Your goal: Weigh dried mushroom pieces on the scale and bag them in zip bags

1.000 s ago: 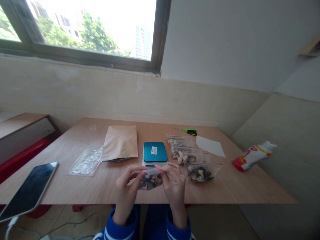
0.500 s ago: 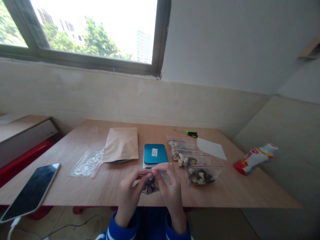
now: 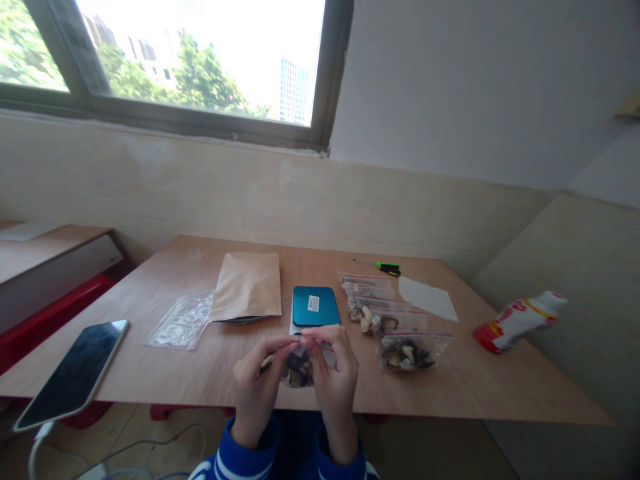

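Note:
Between my hands, near the table's front edge, is a small clear plastic bag (image 3: 299, 375) with dark and tan dried pieces inside that look like mushroom. My left hand (image 3: 260, 381) pinches its top edge between thumb and fingers. Close beside it, my right hand (image 3: 332, 373) pinches the same edge, and the fingertips nearly meet. The fingers hide much of the bag's top. Just beyond the hands sits a pocket scale with a blue top (image 3: 315, 306) and a white label. To the right, several filled zip bags (image 3: 407, 353) stand in a row.
A brown paper pouch (image 3: 249, 287) and empty clear bags (image 3: 183, 321) lie left of the scale. A phone (image 3: 75, 373) with a cable is at the left edge. Screwdrivers (image 3: 387, 268), white paper (image 3: 429, 298) and a red-white bottle (image 3: 517, 323) are to the right.
My view has shifted slightly. Both hands still pinch the bag's top; they have spread a little, the left one moving left, and more of the bag's contents shows.

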Available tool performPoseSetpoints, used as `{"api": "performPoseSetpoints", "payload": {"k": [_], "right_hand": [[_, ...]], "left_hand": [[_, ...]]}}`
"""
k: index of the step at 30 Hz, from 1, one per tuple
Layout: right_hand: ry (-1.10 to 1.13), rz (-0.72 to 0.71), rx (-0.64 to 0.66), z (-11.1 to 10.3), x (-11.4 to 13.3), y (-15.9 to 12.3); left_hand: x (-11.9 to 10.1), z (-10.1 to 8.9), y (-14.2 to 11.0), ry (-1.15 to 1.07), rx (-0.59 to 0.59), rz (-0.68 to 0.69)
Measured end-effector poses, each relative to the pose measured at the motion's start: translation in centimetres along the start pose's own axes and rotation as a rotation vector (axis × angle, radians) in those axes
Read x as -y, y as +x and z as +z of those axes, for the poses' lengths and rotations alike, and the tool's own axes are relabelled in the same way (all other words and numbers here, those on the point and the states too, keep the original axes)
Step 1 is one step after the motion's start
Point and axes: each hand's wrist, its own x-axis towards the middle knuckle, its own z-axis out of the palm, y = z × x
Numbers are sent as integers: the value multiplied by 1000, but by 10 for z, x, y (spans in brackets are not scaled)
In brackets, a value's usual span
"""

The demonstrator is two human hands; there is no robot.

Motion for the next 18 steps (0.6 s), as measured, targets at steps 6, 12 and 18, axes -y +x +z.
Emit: {"api": "performPoseSetpoints", "payload": {"k": [6,12,18], "right_hand": [[-62,-8,204,-14,-9,11],[-191,-51,173,-11,-19,20],[-266,-177,231,3,-19,24]], "left_hand": [[13,1,2,-36,-90,-87],[11,-5,16,-47,-63,-177],[-3,-11,18,-20,71,-176]]}}
